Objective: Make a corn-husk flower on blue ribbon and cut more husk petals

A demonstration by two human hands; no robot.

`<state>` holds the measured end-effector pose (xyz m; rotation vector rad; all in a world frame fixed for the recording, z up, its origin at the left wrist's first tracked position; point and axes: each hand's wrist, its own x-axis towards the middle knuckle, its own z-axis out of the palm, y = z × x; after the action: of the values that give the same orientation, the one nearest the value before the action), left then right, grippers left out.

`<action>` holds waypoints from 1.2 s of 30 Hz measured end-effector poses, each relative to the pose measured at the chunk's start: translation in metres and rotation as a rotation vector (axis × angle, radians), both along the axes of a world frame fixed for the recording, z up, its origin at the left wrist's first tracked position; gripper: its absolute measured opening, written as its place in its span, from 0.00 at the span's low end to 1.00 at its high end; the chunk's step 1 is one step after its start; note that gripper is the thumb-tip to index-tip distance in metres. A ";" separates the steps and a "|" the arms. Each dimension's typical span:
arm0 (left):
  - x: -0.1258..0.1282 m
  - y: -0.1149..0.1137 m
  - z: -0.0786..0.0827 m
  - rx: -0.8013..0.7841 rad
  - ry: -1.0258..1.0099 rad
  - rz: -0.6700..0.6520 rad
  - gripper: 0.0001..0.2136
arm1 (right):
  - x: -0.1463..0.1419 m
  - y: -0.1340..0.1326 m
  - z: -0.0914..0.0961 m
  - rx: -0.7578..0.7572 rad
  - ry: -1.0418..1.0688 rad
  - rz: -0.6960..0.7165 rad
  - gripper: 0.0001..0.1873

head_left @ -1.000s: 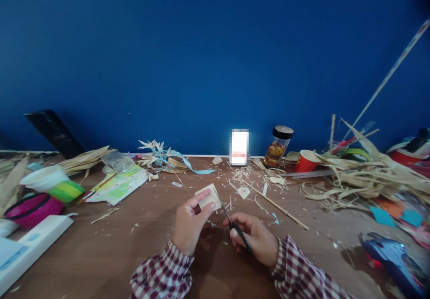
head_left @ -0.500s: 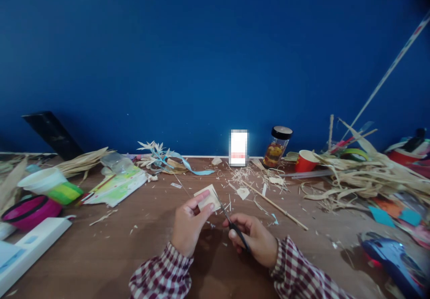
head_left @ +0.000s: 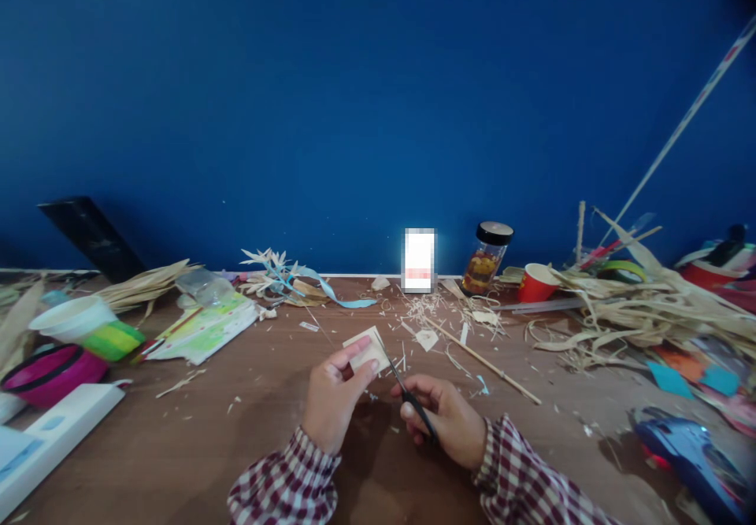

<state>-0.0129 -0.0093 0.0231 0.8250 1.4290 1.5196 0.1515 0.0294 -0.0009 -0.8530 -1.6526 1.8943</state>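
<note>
- right hand (head_left: 452,421) is wrapped round some black-handled scissors (head_left: 420,412)
- left hand (head_left: 332,391) is pinching a pale square (head_left: 374,349) out in front of it, scissors right at the edge
- thin stick (head_left: 484,361) lying out past the right hand
- further beyond that hand, a black-lidded jar (head_left: 484,265) with a red cup (head_left: 536,283) near it

A black-lidded jar (head_left: 484,267) sits near a small red cup (head_left: 536,284)
</note>
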 end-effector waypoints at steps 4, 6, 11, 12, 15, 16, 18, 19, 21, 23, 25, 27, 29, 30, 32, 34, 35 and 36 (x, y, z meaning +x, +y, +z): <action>0.003 -0.001 0.000 -0.040 0.023 -0.034 0.26 | 0.001 0.000 0.003 0.009 -0.002 -0.007 0.21; 0.003 -0.001 -0.002 -0.031 0.027 -0.040 0.26 | 0.001 0.000 0.003 0.005 -0.002 -0.015 0.21; 0.003 0.000 -0.002 -0.037 0.029 -0.048 0.26 | 0.001 0.001 0.001 0.003 0.000 -0.017 0.21; 0.003 -0.001 -0.001 -0.045 0.028 -0.047 0.26 | 0.001 0.001 0.001 0.002 0.005 -0.018 0.21; 0.004 -0.001 0.002 -0.061 0.016 -0.042 0.26 | 0.001 0.001 0.000 0.002 0.005 -0.020 0.21; 0.004 -0.001 0.002 -0.056 0.009 -0.037 0.26 | 0.001 0.001 0.000 0.003 0.000 -0.019 0.21; 0.004 -0.001 0.002 -0.042 -0.004 -0.030 0.26 | 0.001 0.000 0.001 0.005 -0.008 -0.019 0.21; 0.004 -0.001 0.002 -0.038 -0.007 -0.028 0.26 | 0.001 0.000 0.001 0.005 -0.009 -0.023 0.21; 0.004 0.000 0.000 -0.031 -0.006 -0.031 0.25 | 0.000 0.000 0.002 0.004 -0.013 -0.031 0.22; 0.005 -0.001 -0.001 -0.023 -0.003 -0.044 0.24 | 0.000 0.000 0.001 0.004 -0.014 -0.031 0.23; 0.007 -0.001 -0.002 -0.009 -0.005 -0.054 0.23 | 0.000 0.001 0.000 0.009 -0.009 -0.024 0.23; 0.008 -0.001 -0.002 -0.006 -0.010 -0.050 0.23 | 0.001 0.001 -0.001 0.015 -0.005 -0.016 0.22; 0.009 -0.001 -0.003 -0.009 -0.010 -0.045 0.24 | 0.001 0.002 -0.001 0.016 -0.006 -0.017 0.22; 0.009 -0.001 -0.003 -0.011 -0.009 -0.046 0.24 | 0.002 0.002 -0.001 0.014 -0.009 -0.019 0.22; 0.008 -0.001 -0.003 -0.014 -0.004 -0.055 0.24 | 0.002 0.001 -0.001 0.013 -0.016 -0.030 0.21; 0.007 -0.001 -0.005 -0.009 0.000 -0.061 0.24 | 0.002 0.001 -0.001 0.015 -0.031 -0.040 0.21; 0.007 -0.001 -0.005 -0.004 0.002 -0.057 0.23 | 0.002 0.001 -0.001 0.017 -0.039 -0.041 0.21; 0.007 -0.001 -0.006 -0.004 0.006 -0.052 0.23 | 0.002 0.001 0.000 0.019 -0.049 -0.041 0.21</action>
<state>-0.0064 -0.0101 0.0172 0.8585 1.4041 1.4764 0.1533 0.0308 -0.0009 -0.9253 -1.6661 1.8408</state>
